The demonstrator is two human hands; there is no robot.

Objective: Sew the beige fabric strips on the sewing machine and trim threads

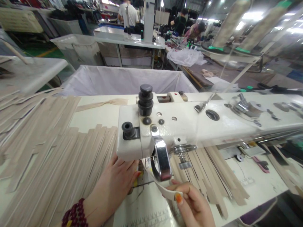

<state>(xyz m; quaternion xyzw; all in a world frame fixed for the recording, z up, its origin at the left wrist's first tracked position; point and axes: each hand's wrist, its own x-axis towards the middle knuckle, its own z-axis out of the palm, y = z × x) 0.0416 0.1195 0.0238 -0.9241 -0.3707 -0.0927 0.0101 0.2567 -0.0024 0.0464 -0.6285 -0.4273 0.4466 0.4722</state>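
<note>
A white sewing machine (184, 126) spans the middle and right of the view. My right hand (193, 201) pinches the near end of a pale fabric strip (165, 190), thumb on top; the strip curves up toward the needle area. Beside the needle area, under the machine head, my left hand (115, 183) rests low with its fingertips partly hidden by the head, so what they hold does not show. Many beige strips (82, 164) lie side by side left of my left hand. More beige strips (213, 183) lie right of the needle area.
Behind the machine stands a large bin lined with white cloth (132, 80). Thread cones (228, 28) rise at the upper right. A small bobbin (239, 157) lies on the table's right side. Other people (129, 14) are at work in the background.
</note>
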